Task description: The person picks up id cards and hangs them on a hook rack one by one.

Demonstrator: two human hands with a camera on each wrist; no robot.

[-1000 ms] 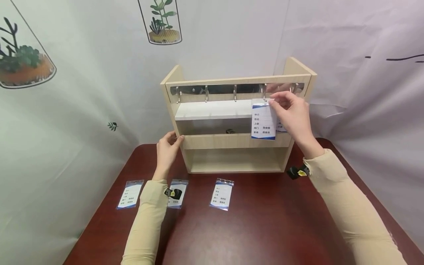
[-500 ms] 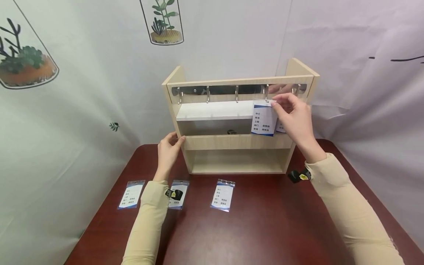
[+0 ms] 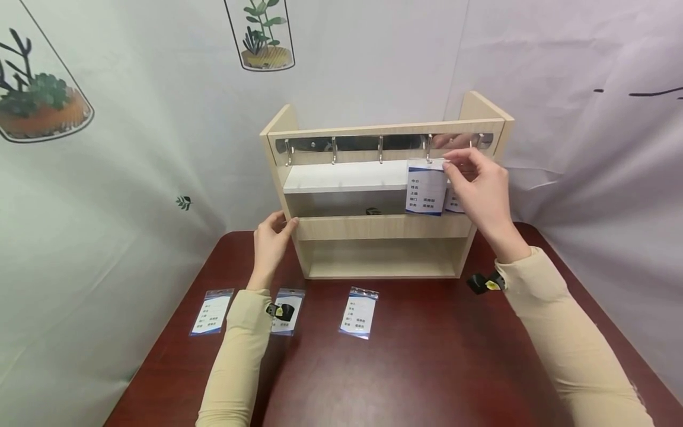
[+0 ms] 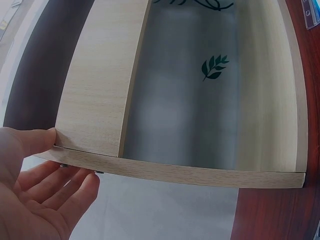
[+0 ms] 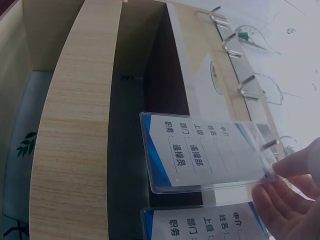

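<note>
My right hand (image 3: 482,188) pinches the top right corner of a clear-sleeved name badge (image 3: 425,191) between thumb and fingers. The badge hangs face out at the fourth hook (image 3: 428,148) of a metal hook rail. In the right wrist view the hook's bent tip (image 5: 270,144) shows in front of the badge's top strip. A second badge (image 3: 454,204) hangs just right of it, partly hidden by the hand. At the left, my left hand (image 3: 271,240) grips the side panel of the pale wooden shelf (image 3: 347,228), thumb in front and fingers behind.
Three more badges lie on the dark red table (image 3: 405,362): a left one (image 3: 211,313), a middle one (image 3: 285,323) partly covered by the left wrist, and a right one (image 3: 359,314). Three bare hooks stand along the rail's left part. A white printed cloth (image 3: 368,59) hangs behind.
The badge's lower edge has risen a little, and my right hand has shifted slightly right, still pinching its corner. My left hand keeps its grip on the shelf.
</note>
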